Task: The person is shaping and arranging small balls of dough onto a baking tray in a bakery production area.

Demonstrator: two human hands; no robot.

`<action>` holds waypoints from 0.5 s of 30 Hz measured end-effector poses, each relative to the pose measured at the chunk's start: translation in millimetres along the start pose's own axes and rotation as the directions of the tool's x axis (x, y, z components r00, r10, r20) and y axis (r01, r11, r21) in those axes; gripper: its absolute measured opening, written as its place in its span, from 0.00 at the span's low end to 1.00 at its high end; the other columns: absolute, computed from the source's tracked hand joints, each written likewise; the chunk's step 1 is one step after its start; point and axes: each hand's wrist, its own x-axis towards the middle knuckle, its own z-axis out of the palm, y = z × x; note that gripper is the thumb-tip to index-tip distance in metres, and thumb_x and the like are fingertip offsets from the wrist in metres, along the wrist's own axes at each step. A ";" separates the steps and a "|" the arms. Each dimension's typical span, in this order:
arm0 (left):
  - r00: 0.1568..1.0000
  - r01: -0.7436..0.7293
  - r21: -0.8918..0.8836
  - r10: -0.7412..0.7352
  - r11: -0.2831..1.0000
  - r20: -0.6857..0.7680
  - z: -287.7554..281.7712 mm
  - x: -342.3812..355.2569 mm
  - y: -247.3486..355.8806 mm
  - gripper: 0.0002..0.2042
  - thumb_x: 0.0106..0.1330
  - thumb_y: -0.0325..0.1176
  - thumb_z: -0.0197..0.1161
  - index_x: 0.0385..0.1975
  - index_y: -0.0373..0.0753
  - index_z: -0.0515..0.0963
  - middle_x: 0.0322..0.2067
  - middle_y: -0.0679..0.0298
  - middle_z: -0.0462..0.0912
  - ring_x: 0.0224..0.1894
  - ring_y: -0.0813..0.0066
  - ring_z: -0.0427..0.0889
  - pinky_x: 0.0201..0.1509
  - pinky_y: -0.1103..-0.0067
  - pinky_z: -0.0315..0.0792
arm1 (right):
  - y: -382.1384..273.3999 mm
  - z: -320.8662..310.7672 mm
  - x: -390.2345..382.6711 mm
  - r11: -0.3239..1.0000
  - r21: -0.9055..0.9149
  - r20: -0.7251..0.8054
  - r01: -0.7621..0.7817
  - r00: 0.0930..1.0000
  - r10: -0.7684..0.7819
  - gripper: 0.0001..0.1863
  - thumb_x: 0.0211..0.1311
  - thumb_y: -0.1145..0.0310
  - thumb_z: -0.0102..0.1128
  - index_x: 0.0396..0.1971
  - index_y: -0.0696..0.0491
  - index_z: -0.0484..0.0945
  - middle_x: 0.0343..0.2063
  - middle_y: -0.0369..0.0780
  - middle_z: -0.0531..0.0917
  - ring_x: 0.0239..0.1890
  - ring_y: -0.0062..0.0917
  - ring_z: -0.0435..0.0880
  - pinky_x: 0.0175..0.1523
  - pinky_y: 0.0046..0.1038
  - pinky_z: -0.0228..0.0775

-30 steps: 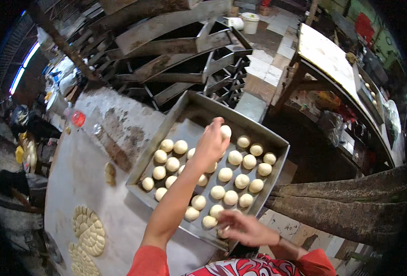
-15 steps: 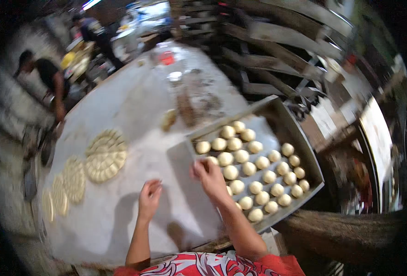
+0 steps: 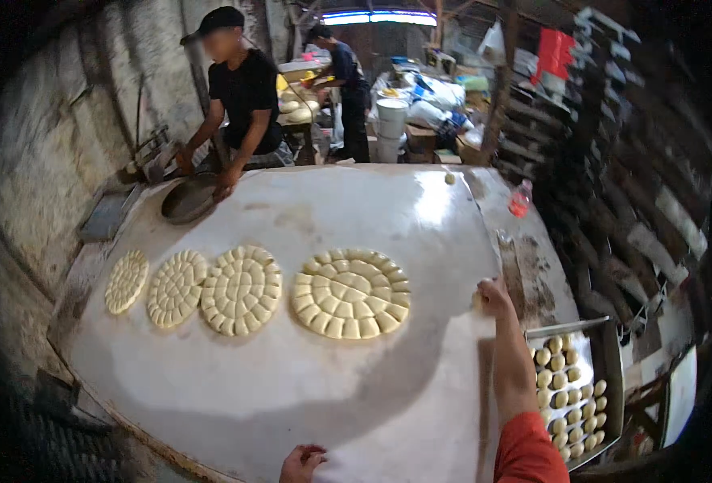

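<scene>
My right hand (image 3: 496, 298) is stretched far out over the right side of the white worktop (image 3: 292, 402), its fingers closed round a small pale lump of dough (image 3: 477, 302) that they mostly hide. At the lower edge my left hand (image 3: 302, 464), only partly in view, is held over the worktop with fingers apart and nothing in them. Left of my right hand lies a large flat dough round (image 3: 351, 294), cut into many pieces. Further left, several similar rounds (image 3: 242, 290) lie in a row. To my right, a metal tray (image 3: 611, 346) holds rows of dough balls (image 3: 561, 398).
Across the worktop a person (image 3: 243, 97) in black grips a dark round pan (image 3: 189, 199) at its far left corner. Another person (image 3: 344, 80) works behind. A red-labelled bottle (image 3: 520, 199) and a small dough ball (image 3: 450, 178) sit at the far right. Wooden racks (image 3: 637, 233) stand beyond.
My view has swung left and up. My right hand has left the dough balls in the tray and reached forward to the lump on the worktop. My left hand now sits lower in view.
</scene>
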 end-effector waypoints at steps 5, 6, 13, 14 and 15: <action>0.988 -0.103 -0.295 0.132 0.950 0.081 41.2 62.2 84.7 0.22 0.70 0.41 0.47 0.58 0.35 0.58 0.45 0.55 0.73 0.49 0.65 0.73 0.50 0.70 0.71 | -38.1 251.8 -214.1 0.969 0.046 0.027 0.244 0.969 -0.245 0.20 0.54 0.70 0.62 0.42 0.62 0.65 0.33 0.43 0.77 0.34 0.29 0.78 0.41 0.29 0.74; 0.976 -0.144 -0.321 0.187 0.936 0.107 65.1 72.2 91.1 0.23 0.69 0.42 0.48 0.57 0.34 0.56 0.46 0.55 0.73 0.49 0.65 0.73 0.50 0.71 0.71 | -13.2 272.2 -258.2 0.962 -0.043 -0.044 0.269 0.962 -0.270 0.18 0.53 0.71 0.63 0.39 0.60 0.67 0.35 0.44 0.76 0.35 0.28 0.76 0.40 0.27 0.72; 0.984 -0.175 0.333 0.151 0.926 0.095 80.8 -1.4 65.9 0.15 0.66 0.41 0.52 0.34 0.32 0.71 0.23 0.48 0.78 0.30 0.49 0.80 0.30 0.67 0.72 | 41.5 317.6 -391.5 0.906 -0.139 -0.182 0.400 0.889 -0.420 0.12 0.65 0.63 0.51 0.33 0.58 0.67 0.24 0.37 0.76 0.20 0.13 0.70 0.23 0.17 0.64; 0.981 -0.143 0.304 0.094 0.942 0.167 81.5 -18.4 69.8 0.14 0.65 0.40 0.53 0.36 0.33 0.70 0.25 0.44 0.78 0.32 0.47 0.79 0.30 0.64 0.72 | 39.9 312.9 -404.2 0.941 -0.098 -0.156 0.323 0.929 -0.335 0.13 0.66 0.63 0.49 0.29 0.58 0.65 0.23 0.38 0.77 0.18 0.14 0.70 0.21 0.17 0.64; 0.982 -0.138 0.402 0.073 0.905 0.172 82.8 -29.6 57.0 0.14 0.65 0.40 0.53 0.35 0.33 0.70 0.24 0.43 0.77 0.32 0.46 0.79 0.30 0.64 0.72 | 51.0 307.8 -411.3 0.945 -0.059 -0.172 0.321 0.930 -0.326 0.15 0.66 0.61 0.49 0.26 0.57 0.64 0.20 0.38 0.76 0.15 0.14 0.69 0.19 0.18 0.64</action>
